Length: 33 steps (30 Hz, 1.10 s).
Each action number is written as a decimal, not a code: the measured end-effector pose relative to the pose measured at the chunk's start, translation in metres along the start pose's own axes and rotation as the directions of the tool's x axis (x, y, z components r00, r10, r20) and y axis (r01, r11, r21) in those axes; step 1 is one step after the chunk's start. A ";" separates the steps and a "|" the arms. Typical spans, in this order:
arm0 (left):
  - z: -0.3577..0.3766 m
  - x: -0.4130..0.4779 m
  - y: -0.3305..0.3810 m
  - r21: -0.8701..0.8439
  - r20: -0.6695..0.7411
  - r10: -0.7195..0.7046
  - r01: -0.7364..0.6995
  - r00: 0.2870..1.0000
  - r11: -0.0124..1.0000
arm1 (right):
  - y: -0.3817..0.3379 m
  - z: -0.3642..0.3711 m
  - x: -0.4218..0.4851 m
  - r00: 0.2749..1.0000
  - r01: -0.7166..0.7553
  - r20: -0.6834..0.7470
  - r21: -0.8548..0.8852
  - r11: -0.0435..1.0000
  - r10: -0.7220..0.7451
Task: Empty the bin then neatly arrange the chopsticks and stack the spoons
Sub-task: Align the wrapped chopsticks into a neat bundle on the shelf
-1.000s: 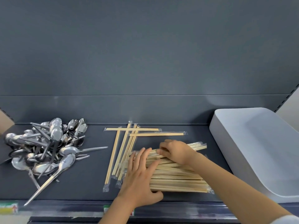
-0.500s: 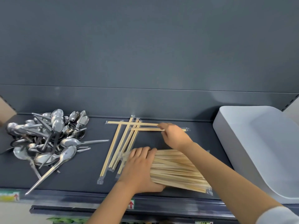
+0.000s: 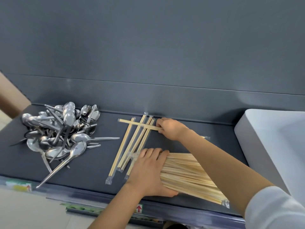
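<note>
Dark shelf (image 3: pixel 102 162): right grip (image 3: pixel 171 129) pinches crosswise chopstick (image 3: pixel 137 123).

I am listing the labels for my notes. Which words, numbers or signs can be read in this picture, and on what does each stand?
Red arrow pointing up: on a white tag on the shelf's front edge.
Small red arrow: on the left tag; its other print is too blurred to read.
Green strip below the edge: print too blurred to read.
No words or numbers can be read.
</note>
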<state>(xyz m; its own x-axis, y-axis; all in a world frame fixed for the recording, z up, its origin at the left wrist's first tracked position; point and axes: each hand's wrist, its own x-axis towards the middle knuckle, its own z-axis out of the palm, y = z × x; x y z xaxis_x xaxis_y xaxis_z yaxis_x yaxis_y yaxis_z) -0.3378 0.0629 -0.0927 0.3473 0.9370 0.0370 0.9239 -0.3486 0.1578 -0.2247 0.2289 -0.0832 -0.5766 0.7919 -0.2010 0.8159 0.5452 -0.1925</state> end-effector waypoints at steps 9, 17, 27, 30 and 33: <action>0.002 0.000 0.000 -0.014 -0.025 0.002 -0.002 1.000 1.000 | 0.035 -0.005 -0.060 0.998 -0.057 -0.014 0.113 0.992 0.059; 0.002 -0.002 0.000 0.000 -0.033 0.013 -0.013 0.999 1.000 | 0.029 0.013 -0.095 0.999 -0.042 -0.015 0.058 0.997 0.043; 0.003 -0.001 -0.002 -0.020 0.013 0.015 -0.015 1.000 1.000 | 0.031 0.011 -0.108 0.977 -0.070 -0.183 0.189 0.979 0.105; 0.003 -0.001 -0.002 -0.006 -0.004 0.016 -0.016 1.000 1.000 | 0.032 0.012 -0.107 0.990 -0.005 -0.131 0.276 0.961 0.042; 0.004 -0.002 -0.002 0.002 -0.003 0.027 -0.027 1.000 1.000 | 0.025 0.019 -0.104 0.990 -0.024 -0.127 0.323 0.946 0.068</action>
<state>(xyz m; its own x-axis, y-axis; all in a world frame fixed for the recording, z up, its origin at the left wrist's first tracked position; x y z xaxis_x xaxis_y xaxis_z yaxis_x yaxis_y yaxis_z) -0.3398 0.0612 -0.0967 0.3715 0.9274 0.0440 0.9145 -0.3736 0.1550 -0.1457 0.1549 -0.0852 -0.5097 0.8556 -0.0902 0.7717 0.4082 -0.4877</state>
